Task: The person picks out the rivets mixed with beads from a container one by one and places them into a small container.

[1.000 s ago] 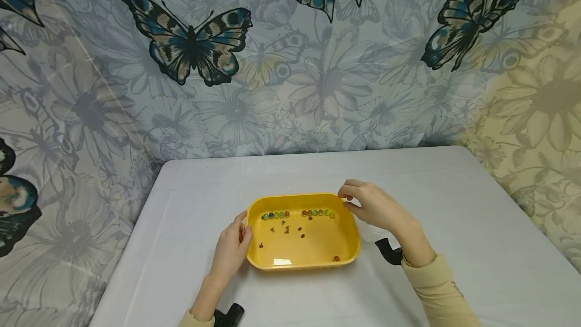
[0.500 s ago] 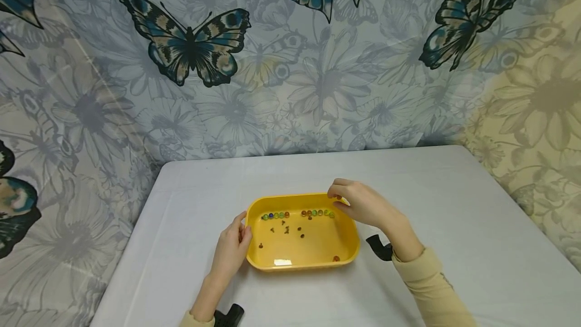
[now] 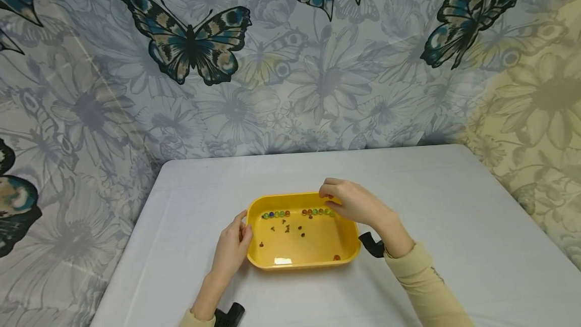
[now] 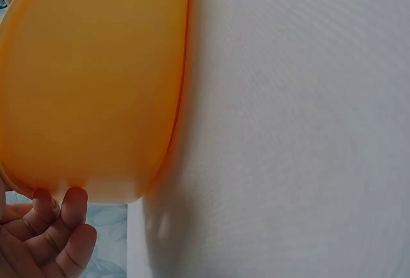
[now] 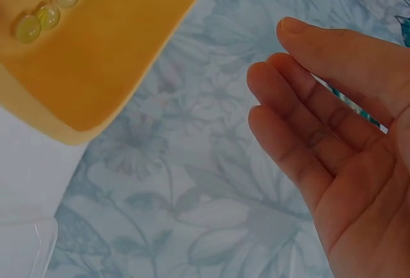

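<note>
A yellow tray [image 3: 317,251] stands on the white table. My left hand [image 3: 231,249] grips its left end, and the left wrist view shows fingertips against the tray's underside. Inside, along the far side, lie two rows of small glass marbles [image 3: 276,214], mostly green, yellow and orange with one blue. A single orange marble [image 3: 337,257] sits in the near right corner. Small brown pieces [image 3: 287,228], too tiny to identify, are scattered over the floor. My right hand [image 3: 356,203] hovers by the far right rim, fingers loosely bent, nothing visible between thumb and fingers in the right wrist view.
A clear plastic corner [image 5: 48,233] shows at the lower left of the right wrist view, right of the tray. White cloth covers the table [image 3: 204,180]. Behind rises a curtain [image 3: 317,90] printed with butterflies and flowers.
My right hand has moved left along the tray's far right rim, toward the right-hand row of marbles. The left hand and tray stay in place.
</note>
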A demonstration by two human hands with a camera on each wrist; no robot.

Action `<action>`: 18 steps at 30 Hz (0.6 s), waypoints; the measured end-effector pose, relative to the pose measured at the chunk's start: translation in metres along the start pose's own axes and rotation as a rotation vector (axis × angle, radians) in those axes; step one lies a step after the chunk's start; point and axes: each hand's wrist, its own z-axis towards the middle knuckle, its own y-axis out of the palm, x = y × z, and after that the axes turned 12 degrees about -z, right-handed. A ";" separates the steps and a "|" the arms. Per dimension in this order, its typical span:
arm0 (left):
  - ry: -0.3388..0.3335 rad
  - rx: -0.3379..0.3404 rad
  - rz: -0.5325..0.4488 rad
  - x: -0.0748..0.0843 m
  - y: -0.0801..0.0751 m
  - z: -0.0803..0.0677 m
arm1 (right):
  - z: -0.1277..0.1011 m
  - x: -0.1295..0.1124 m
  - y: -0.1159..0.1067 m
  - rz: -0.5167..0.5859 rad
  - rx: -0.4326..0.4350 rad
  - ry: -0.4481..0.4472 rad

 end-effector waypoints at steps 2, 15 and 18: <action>0.000 0.000 0.001 0.000 0.000 0.000 | 0.001 -0.001 0.001 -0.004 0.001 -0.008; 0.003 0.003 -0.003 0.000 0.000 0.000 | 0.010 -0.006 0.010 -0.006 -0.024 -0.041; 0.008 0.004 -0.003 -0.001 0.000 0.000 | 0.013 -0.007 0.012 -0.005 -0.037 -0.041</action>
